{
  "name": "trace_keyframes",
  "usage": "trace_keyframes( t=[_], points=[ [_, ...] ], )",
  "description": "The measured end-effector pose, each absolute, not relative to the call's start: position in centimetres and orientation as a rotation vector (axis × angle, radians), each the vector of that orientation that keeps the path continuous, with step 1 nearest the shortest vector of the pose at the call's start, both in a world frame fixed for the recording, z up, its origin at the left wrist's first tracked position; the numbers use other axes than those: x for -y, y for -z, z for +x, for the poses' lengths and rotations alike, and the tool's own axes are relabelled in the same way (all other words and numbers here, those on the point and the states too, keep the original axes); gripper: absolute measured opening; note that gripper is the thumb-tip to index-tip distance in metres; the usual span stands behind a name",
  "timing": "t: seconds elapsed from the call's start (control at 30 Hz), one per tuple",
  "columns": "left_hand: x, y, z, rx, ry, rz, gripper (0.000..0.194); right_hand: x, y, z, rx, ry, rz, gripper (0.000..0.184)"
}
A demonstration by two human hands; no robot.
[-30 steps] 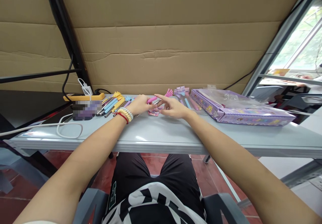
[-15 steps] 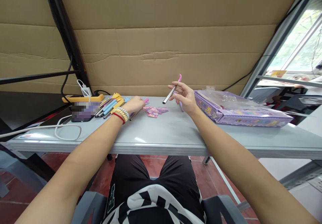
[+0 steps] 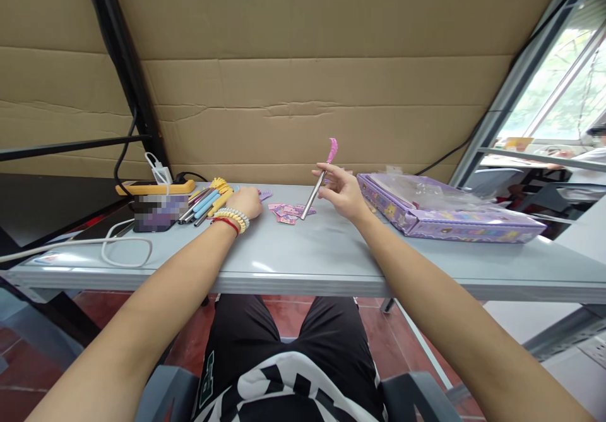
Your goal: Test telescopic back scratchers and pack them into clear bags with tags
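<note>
In my right hand [image 3: 339, 188] is a slim pen [image 3: 313, 193] with a silver barrel and a curved pink topper. It slants with the topper up, and its lower end is by several small pink printed pieces [image 3: 286, 212] on the desk. On the other side my left hand [image 3: 249, 202] is closed, back upward, beside a bundle of pens [image 3: 204, 201] with blue and yellow parts. Its fingertips are hidden, and I cannot see what they hold. A bit of purple [image 3: 266, 194] shows just past its knuckles.
A purple box [image 3: 473, 226] with clear plastic on top lies at the right. Left of the pens are a phone [image 3: 158, 213], a yellow power strip [image 3: 156, 188] and a looped white cable [image 3: 125, 264]. A cardboard panel [image 3: 303, 81] stands behind the grey desk [image 3: 307, 258].
My right hand has tilted the pen more upright and brought its lower end down and left toward the pink pieces. The pen under my left hand no longer shows its lower end.
</note>
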State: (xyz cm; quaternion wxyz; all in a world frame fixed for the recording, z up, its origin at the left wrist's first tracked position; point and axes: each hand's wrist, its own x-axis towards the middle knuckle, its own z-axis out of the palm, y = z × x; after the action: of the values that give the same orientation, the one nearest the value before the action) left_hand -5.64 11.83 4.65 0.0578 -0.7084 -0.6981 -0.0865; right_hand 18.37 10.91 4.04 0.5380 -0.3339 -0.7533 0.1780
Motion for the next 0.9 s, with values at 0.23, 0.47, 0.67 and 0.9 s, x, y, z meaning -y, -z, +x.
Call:
trace_keyframes(
  t=[0.23, 0.47, 0.67, 0.9],
  points=[
    [-11.7, -4.2, -5.3, 2.045, 0.227, -2.089, 0.037, -11.7, -3.4, 18.4, 1.764, -0.41, -0.683, 0.055],
    [-11.7, -4.2, -5.4, 2.042, 0.209, -2.098, 0.038, -11.3, -3.6, 18.1, 1.713, -0.485, -0.641, 0.05],
    [-11.6, -4.3, -5.5, 2.031, 0.219, -2.103, 0.038, -10.8, -4.8, 17.8, 1.594, -0.606, -0.693, 0.03],
    [-11.5, -4.9, -5.8, 1.931, 0.503, -2.136, 0.036, -10.7, -4.8, 18.4, 1.726, -1.258, -0.895, 0.016]
  ],
)
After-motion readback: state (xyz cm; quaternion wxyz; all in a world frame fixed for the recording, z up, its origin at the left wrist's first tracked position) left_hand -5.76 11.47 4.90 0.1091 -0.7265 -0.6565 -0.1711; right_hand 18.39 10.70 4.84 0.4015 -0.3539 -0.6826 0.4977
